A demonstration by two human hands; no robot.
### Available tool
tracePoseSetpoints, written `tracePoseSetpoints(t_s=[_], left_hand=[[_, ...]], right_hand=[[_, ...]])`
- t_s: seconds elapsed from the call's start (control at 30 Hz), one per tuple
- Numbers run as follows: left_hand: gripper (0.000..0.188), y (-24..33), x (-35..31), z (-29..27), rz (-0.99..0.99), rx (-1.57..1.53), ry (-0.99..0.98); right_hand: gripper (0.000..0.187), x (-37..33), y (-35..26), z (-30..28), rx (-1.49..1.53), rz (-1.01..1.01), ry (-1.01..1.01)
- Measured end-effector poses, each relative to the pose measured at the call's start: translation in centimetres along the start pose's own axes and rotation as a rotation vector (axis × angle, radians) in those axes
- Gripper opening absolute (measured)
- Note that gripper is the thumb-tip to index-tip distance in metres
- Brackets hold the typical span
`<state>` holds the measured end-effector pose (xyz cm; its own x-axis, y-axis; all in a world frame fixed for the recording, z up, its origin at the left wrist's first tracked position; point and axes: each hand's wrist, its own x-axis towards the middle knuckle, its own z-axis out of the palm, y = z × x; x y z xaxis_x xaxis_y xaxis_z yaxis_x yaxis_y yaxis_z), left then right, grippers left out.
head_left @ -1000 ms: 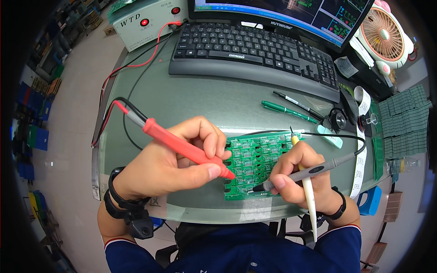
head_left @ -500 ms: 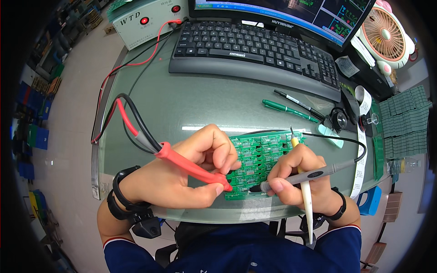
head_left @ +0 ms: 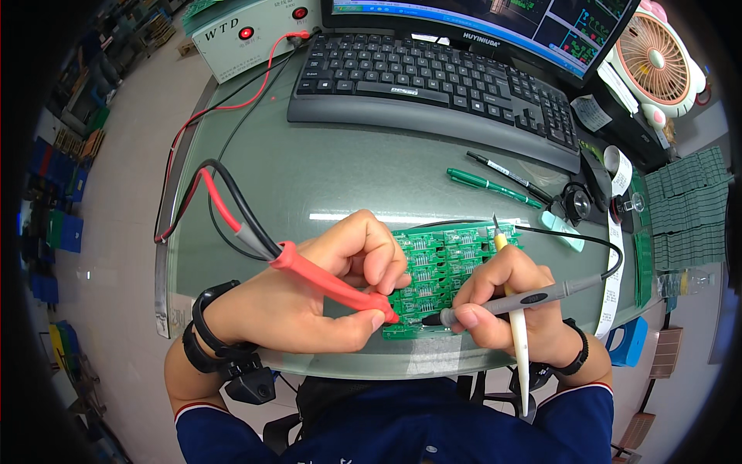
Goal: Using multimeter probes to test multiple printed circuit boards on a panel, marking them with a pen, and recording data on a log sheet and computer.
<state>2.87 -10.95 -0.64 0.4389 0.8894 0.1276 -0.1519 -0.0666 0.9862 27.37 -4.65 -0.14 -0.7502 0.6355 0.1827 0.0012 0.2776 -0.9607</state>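
Note:
A green circuit board panel [head_left: 425, 263] with rows of small parts lies near the front edge of the glass-topped table. My left hand [head_left: 332, 290] pinches a red clip-like probe [head_left: 328, 284], whose tip rests at the panel's lower left; red and black cables run from its other end. Between thumb and fingers, my right hand [head_left: 510, 298] grips a grey test probe [head_left: 533, 298], its dark tip at the panel's lower part. Through the same hand passes a pale, thin-handled tool [head_left: 521, 359] with a pointed metal tip upward. The hands cover parts of the panel.
A black keyboard [head_left: 417, 85] and a monitor [head_left: 479, 31] stand at the back. A grey-white box with red switches [head_left: 246, 46] is at back left. Pens [head_left: 495, 187], an eraser-like green block [head_left: 560, 230], a paper strip [head_left: 610, 263] and stacked green boards [head_left: 686, 201] are on the right.
The red probe's tip has shifted slightly to the right along the panel, with my left hand. My right hand stays nearly in place.

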Motion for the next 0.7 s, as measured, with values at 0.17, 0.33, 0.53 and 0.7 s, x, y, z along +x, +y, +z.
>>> tracePoseSetpoints(t_s=[0.17,0.33,0.53,0.7], left_hand=[[0.031,0.0,0.08,-0.07,0.0,0.014,-0.003],[0.031,-0.01,0.09,-0.07,0.007,0.02,-0.005],[0.032,0.02,-0.12,0.12,-0.011,0.036,-0.007],[0.032,-0.33,0.14,0.3,-0.011,0.024,0.022]], right_hand=[[0.023,0.1,0.01,-0.08,-0.009,-0.012,-0.007],[0.023,0.03,-0.05,-0.05,-0.019,0.006,-0.005],[0.023,-0.02,-0.1,0.1,-0.035,-0.025,-0.004],[0.021,-0.43,0.68,0.0,0.074,0.01,0.067]])
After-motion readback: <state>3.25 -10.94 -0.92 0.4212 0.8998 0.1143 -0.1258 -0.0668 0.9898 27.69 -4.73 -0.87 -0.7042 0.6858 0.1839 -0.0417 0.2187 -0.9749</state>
